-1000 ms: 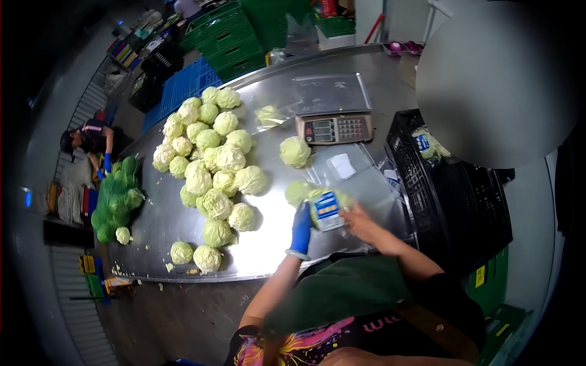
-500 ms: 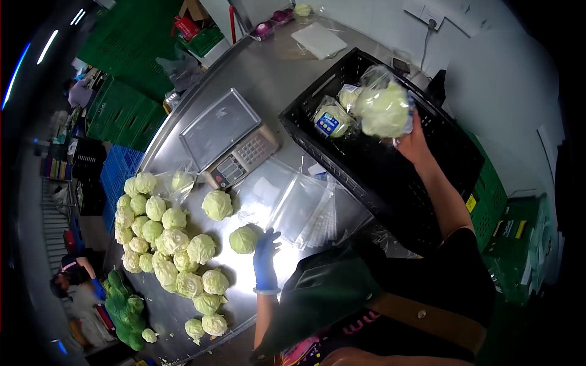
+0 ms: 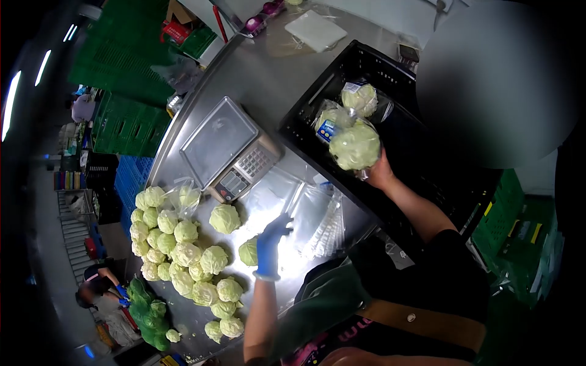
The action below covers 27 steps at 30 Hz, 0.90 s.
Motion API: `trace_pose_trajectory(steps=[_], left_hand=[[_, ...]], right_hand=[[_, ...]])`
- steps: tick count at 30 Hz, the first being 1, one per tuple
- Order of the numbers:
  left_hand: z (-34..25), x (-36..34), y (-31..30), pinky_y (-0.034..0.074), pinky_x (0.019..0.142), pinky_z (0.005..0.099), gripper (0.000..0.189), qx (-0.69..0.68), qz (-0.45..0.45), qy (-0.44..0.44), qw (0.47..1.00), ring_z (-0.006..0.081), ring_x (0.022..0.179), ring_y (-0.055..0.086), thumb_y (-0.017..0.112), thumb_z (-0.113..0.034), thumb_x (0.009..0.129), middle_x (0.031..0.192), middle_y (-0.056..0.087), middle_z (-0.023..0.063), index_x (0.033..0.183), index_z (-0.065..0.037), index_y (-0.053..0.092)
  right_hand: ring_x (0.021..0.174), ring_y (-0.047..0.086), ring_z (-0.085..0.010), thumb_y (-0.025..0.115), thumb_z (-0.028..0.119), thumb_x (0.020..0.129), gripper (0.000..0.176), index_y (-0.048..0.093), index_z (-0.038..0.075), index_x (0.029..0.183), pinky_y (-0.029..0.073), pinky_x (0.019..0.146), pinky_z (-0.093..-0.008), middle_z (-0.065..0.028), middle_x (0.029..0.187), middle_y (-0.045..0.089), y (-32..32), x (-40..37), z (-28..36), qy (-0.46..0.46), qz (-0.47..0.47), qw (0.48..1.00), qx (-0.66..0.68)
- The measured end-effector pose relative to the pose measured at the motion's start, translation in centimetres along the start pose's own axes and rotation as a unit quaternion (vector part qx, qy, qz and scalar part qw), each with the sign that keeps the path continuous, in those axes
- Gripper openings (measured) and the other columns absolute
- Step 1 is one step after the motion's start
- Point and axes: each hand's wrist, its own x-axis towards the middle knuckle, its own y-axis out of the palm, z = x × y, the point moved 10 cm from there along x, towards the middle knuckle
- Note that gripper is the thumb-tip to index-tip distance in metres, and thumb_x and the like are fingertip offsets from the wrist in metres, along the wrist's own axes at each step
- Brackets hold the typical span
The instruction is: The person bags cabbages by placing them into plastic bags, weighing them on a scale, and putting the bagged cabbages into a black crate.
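Note:
My bare right hand (image 3: 379, 171) is closed on a bagged cabbage (image 3: 355, 146) inside the black crate (image 3: 323, 149). Two more wrapped cabbages, one of them (image 3: 359, 99) nearer the back, lie beside it. My left hand (image 3: 270, 244), in a blue glove, is over the steel table with its fingers apart and nothing held. Partly behind it is a loose cabbage (image 3: 248, 251); a second one (image 3: 224, 218) sits farther back. Clear plastic bags (image 3: 320, 222) lie flat to the right of this hand. A heap of cabbages (image 3: 184, 254) covers the table's left part.
A scale (image 3: 235, 165) with a flat tray stands behind the loose cabbages. A green net sack (image 3: 146, 314) is at the table's left edge, near a co-worker's gloved hands (image 3: 122, 297). Green crates (image 3: 128, 125) are stacked at the back left. A white board (image 3: 315, 30) lies at the back.
My right hand has moved left and down in the crate with the bagged cabbage. My left hand has come over beside the loose cabbage, partly covering it. The view has shifted a little.

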Motion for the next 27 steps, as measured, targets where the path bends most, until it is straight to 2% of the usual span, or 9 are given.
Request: trace_pose_trajectory(steps=[2, 3, 6, 14, 16, 20, 22, 24, 27], left_hand=[[-3.5, 4.2, 1.9, 0.045, 0.099, 0.0318, 0.042, -0.079, 0.038, 0.001, 0.996, 0.0227, 0.115, 0.059, 0.051, -0.015, 0.096, 0.127, 0.061, 0.017, 0.132, 0.006, 0.052], [-5.6, 6.3, 3.6, 0.044, 0.101, 0.0326, 0.043, -0.074, 0.071, 0.002, 0.995, 0.023, 0.117, 0.058, 0.051, -0.015, 0.096, 0.13, 0.059, 0.0172, 0.134, 0.006, 0.05], [-9.3, 12.8, 8.3, 0.041, 0.106, 0.0339, 0.048, -0.113, 0.161, 0.029, 0.98, 0.0234, 0.125, 0.053, 0.053, -0.016, 0.098, 0.138, 0.053, 0.0165, 0.14, 0.005, 0.043], [5.7, 33.5, 13.5, 0.046, 0.096, 0.0375, 0.056, 0.02, 0.041, -0.106, 0.993, 0.0302, 0.112, 0.06, 0.062, -0.039, 0.09, 0.126, 0.062, 0.0181, 0.132, -0.002, 0.056], [6.3, 31.4, 14.3, 0.049, 0.081, 0.0334, 0.045, -0.034, 0.0, -0.225, 0.974, 0.0225, 0.089, 0.063, 0.057, -0.039, 0.095, 0.108, 0.069, 0.0115, 0.119, -0.001, 0.064], [3.6, 29.7, 15.4, 0.05, 0.083, 0.0334, 0.047, 0.048, 0.067, -0.25, 0.965, 0.0214, 0.092, 0.064, 0.057, -0.041, 0.095, 0.113, 0.067, 0.0101, 0.123, -0.003, 0.062], [3.5, 30.5, 16.5, 0.05, 0.087, 0.0334, 0.052, -0.163, 0.108, -0.254, 0.947, 0.022, 0.097, 0.064, 0.058, -0.045, 0.095, 0.116, 0.066, 0.0096, 0.126, -0.004, 0.06], [2.4, 30.0, 18.0, 0.048, 0.095, 0.0351, 0.056, -0.234, 0.157, -0.273, 0.92, 0.0237, 0.105, 0.063, 0.058, -0.048, 0.094, 0.118, 0.065, 0.0099, 0.128, -0.004, 0.059], [-1.5, 30.4, 19.4, 0.042, 0.103, 0.0351, 0.065, -0.07, 0.189, -0.209, 0.957, 0.0253, 0.119, 0.057, 0.055, -0.056, 0.093, 0.127, 0.062, 0.0126, 0.134, -0.007, 0.056]], right_hand=[[0.135, 0.041, -0.0246, 0.03, 0.066, 0.095, 0.073, 0.037, 0.015, 0.147, 0.034, 0.11, -0.046, -0.0009, 0.148, 0.044, 0.9, -1.5, 0.6, 0.157, -0.016, 0.892, 0.423], [0.133, 0.044, -0.0255, 0.035, 0.065, 0.095, 0.073, 0.037, 0.014, 0.147, 0.04, 0.107, -0.0453, -0.0035, 0.147, 0.044, 1.3, -1.7, 1.1, 0.105, 0.141, 0.837, 0.519], [0.131, 0.046, -0.0282, 0.039, 0.063, 0.095, 0.071, 0.037, 0.013, 0.146, 0.043, 0.105, -0.0464, -0.007, 0.146, 0.044, -0.7, -0.5, -1.0, 0.078, -0.019, 0.942, 0.326], [0.126, 0.051, -0.0339, 0.036, 0.049, 0.101, 0.06, 0.038, 0.006, 0.143, 0.043, 0.105, -0.0485, -0.0169, 0.14, 0.049, 4.2, -0.1, 3.3, 0.037, 0.172, 0.885, 0.43], [0.125, 0.051, -0.0338, 0.035, 0.048, 0.101, 0.06, 0.039, 0.004, 0.142, 0.044, 0.103, -0.0488, -0.017, 0.14, 0.049, 4.1, -0.7, 0.7, 0.174, 0.079, 0.843, 0.503], [0.125, 0.051, -0.0329, 0.034, 0.05, 0.101, 0.062, 0.038, 0.004, 0.143, 0.045, 0.103, -0.0483, -0.0161, 0.141, 0.048, 4.9, -0.3, 1.8, 0.158, 0.125, 0.884, 0.422], [0.125, 0.051, -0.0327, 0.033, 0.055, 0.099, 0.066, 0.038, 0.006, 0.144, 0.044, 0.103, -0.0482, -0.0164, 0.142, 0.047, 5.9, -0.3, 1.8, 0.156, 0.138, 0.883, 0.42], [0.125, 0.051, -0.0329, 0.031, 0.063, 0.097, 0.072, 0.037, 0.01, 0.145, 0.046, 0.102, -0.0472, -0.0147, 0.141, 0.048, 5.5, -0.2, 5.2, -0.058, 0.118, 0.986, 0.1], [0.119, 0.056, -0.0266, 0.027, 0.069, 0.095, 0.076, 0.04, 0.014, 0.144, 0.05, 0.094, -0.0402, -0.0098, 0.136, 0.053, 5.9, 0.9, -1.5, 0.146, 0.092, 0.943, 0.285]])
